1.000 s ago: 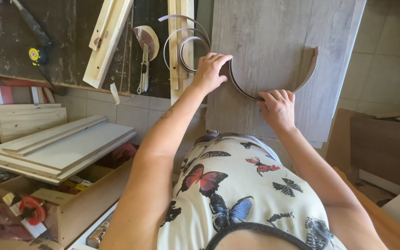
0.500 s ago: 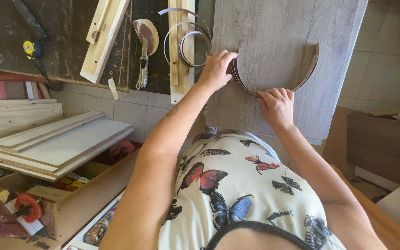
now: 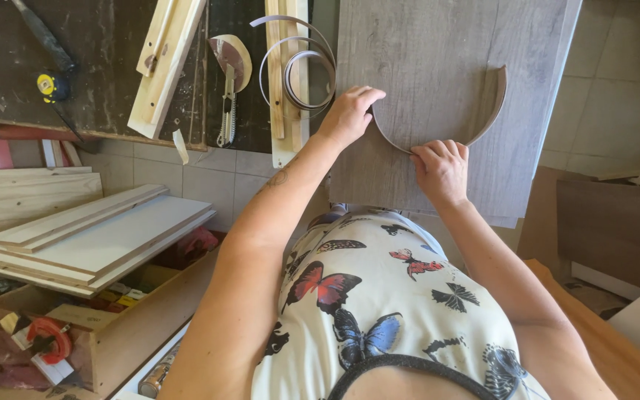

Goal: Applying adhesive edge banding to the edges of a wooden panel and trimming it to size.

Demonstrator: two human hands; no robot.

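Both hands, left point(image 3: 350, 115) and right point(image 3: 441, 164), press the curved grey wood-grain edging strip point(image 3: 483, 111) on the grey laminate board point(image 3: 446, 44), ideally with even pressure.

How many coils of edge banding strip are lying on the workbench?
1: the coil of edge banding lies left of the grey panel, beside the left hand. Others may be hidden.

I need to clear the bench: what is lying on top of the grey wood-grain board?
On the grey board a curved edging strip stands on edge, pressed by the left hand and right hand. The stretch beneath the hands is hidden.
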